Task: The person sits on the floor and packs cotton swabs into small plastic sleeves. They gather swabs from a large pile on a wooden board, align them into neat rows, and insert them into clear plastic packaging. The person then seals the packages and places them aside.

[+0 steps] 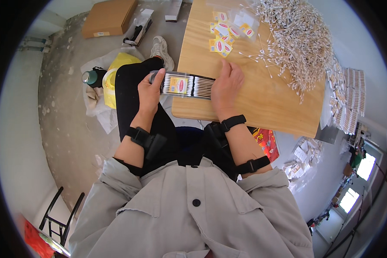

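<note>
A flat clear packet of cotton swabs [200, 86] lies crosswise between my two hands, partly over the near left edge of the table. Its swabs sit side by side in two groups, and a yellow and white label card [178, 85] with a red oval shows in the left group. My left hand [149, 93] is closed on the packet's left end, with the thumb on top. At the other end, my right hand [227, 89] curls over the packet, its side against the tabletop. The right hand covers that end, so its exact grip is partly hidden.
On the wooden table [193, 51] lie several yellow label cards [222, 38] and a large heap of loose cotton swabs [294, 38]. Packed swabs [352, 99] are stacked beyond its right edge. A yellow bag [112, 81], green-capped bottle [89, 77] and cardboard box [109, 18] stand at left.
</note>
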`<state>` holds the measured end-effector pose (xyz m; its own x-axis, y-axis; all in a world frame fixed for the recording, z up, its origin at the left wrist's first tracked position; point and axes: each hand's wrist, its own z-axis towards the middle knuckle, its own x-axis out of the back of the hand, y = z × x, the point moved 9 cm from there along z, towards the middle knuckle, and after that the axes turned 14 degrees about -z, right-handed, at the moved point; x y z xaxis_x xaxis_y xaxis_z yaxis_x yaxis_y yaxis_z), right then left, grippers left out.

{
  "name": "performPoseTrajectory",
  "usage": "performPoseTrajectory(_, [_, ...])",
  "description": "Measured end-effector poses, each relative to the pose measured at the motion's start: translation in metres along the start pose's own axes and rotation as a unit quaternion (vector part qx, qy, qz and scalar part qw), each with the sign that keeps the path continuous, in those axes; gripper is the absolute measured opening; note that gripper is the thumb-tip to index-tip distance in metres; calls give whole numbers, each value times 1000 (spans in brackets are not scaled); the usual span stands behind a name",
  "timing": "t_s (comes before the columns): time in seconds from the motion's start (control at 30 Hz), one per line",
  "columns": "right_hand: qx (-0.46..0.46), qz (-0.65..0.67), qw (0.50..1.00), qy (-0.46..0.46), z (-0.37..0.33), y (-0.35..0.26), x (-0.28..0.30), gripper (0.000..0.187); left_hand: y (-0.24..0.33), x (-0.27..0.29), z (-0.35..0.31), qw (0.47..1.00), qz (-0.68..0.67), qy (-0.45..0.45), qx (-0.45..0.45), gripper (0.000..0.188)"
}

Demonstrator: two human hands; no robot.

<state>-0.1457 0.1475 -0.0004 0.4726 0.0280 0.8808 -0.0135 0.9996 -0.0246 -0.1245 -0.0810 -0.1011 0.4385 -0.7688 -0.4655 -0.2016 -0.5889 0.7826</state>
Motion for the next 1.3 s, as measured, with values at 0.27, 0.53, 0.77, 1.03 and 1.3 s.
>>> performPoseTrajectory(0.27, [7, -8, 1000, 0, -1, -3, -2, 31, -3, 0, 2, 1000, -3, -7, -16, 24])
performPoseTrajectory(0.53, [10, -3, 1000, -9, 2, -9, -1, 32, -6, 2, 3, 1000, 9, -15, -26, 28])
performPoseTrajectory(0.77, [13, 31, 999, -17, 4, -29, -3, 33, -5, 4, 3, 999, 17, 0, -32, 25])
performPoseTrajectory(1.03, [16, 39, 999, -13, 6, -32, -8, 32, 1, 4, 3, 997, 43, 10, -60, 26])
performPoseTrajectory(1.3, [18, 50, 999, -5, 1, -25, -8, 34, -2, 3, 2, 999, 23, 9, -43, 26])
